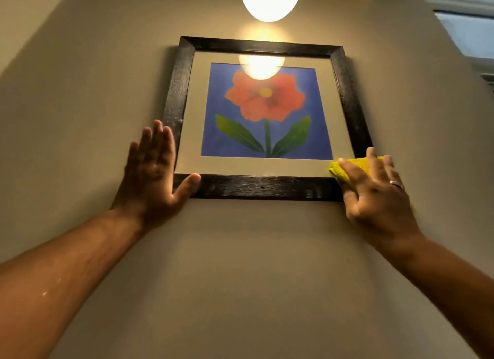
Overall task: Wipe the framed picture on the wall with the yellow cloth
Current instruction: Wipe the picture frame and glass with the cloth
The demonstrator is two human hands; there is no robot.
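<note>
The framed picture (263,115) hangs on the beige wall: a dark wooden frame, a pale mat, a red flower on blue. My left hand (153,171) lies flat against the frame's lower left corner, fingers spread upward along the left side, thumb resting on the bottom rail. It holds nothing. My right hand (374,190) presses the folded yellow cloth (347,168) onto the frame's lower right corner, covering that corner. Most of the cloth is hidden under the palm; a ring shows on one finger.
A lit oval lamp (270,0) hangs above the frame, and its glare reflects on the upper glass (260,67). A window edge (470,35) shows at the upper right. Bare wall (254,278) stretches below the frame.
</note>
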